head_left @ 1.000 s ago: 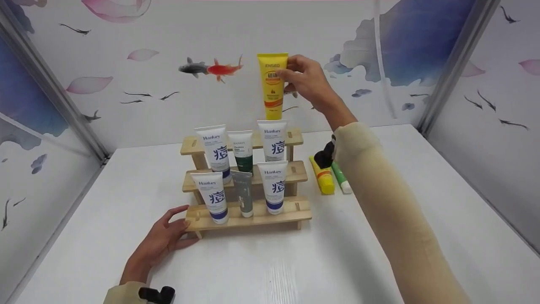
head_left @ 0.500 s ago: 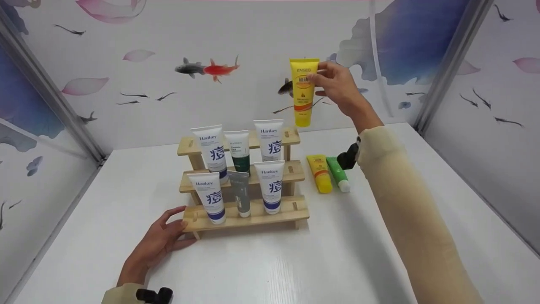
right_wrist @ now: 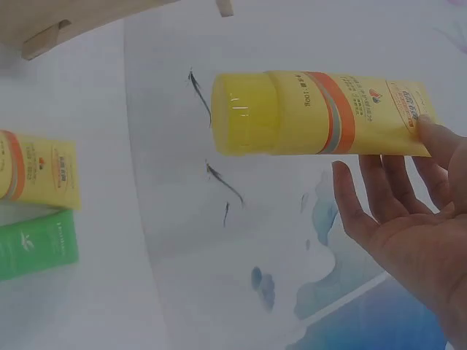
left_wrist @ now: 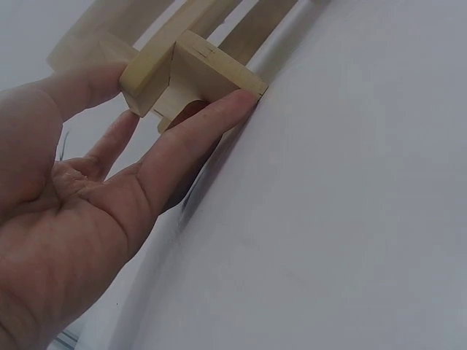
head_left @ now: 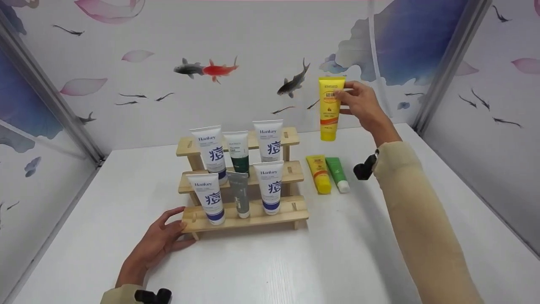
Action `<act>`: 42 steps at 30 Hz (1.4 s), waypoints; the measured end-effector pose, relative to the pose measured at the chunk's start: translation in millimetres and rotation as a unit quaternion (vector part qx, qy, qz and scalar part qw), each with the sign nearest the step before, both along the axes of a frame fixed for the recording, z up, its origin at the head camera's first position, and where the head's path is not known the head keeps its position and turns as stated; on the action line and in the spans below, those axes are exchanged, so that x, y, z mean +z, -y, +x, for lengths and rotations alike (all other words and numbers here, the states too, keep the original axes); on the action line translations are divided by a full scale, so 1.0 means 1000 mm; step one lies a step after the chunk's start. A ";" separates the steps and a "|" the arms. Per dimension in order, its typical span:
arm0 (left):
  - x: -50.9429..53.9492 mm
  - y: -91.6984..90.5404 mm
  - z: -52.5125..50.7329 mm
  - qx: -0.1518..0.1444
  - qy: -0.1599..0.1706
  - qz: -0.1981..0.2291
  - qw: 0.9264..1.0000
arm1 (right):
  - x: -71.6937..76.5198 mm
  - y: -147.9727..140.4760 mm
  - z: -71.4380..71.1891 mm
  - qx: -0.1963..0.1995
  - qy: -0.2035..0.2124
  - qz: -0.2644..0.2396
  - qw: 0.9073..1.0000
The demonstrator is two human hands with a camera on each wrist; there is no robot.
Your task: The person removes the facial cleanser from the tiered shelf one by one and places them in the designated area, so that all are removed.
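Note:
A yellow tube (head_left: 329, 109), cap down, hangs in the air right of the wooden rack (head_left: 249, 221); my right hand (head_left: 366, 105) pinches its upper right edge. In the right wrist view the thumb lies on the tube (right_wrist: 328, 113) near its flat end, held by the right hand (right_wrist: 419, 219). My left hand (head_left: 158, 240) touches the left end of the rack's lowest tier. The left wrist view shows the left hand (left_wrist: 95, 204) with thumb and fingertips around the corner of that wooden tier (left_wrist: 204, 69).
Several white, grey and green-white tubes stand on the rack's tiers, among them a front white one (head_left: 270, 188). A second yellow tube (head_left: 319, 174) and a green tube (head_left: 337, 174) lie on the table right of the rack. A patterned wall (head_left: 236, 25) rises behind.
The yellow tube in my right hand has moved from above the rack's top tier to the right, then lower. My left hand has stayed at the rack's corner.

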State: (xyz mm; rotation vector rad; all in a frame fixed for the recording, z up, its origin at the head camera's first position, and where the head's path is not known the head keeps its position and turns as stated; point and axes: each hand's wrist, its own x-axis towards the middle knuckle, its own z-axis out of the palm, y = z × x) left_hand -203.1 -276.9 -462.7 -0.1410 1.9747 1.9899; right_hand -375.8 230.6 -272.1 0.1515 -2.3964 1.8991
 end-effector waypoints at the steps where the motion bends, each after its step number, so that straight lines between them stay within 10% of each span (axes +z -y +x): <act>1: 0.000 0.000 0.000 -0.002 -0.002 0.001 1.000 | -0.004 -0.003 0.000 -0.007 0.008 0.000 1.000; 42: 0.000 0.002 0.000 -0.007 0.000 0.007 1.000 | -0.139 -0.072 0.000 -0.107 0.184 0.032 0.977</act>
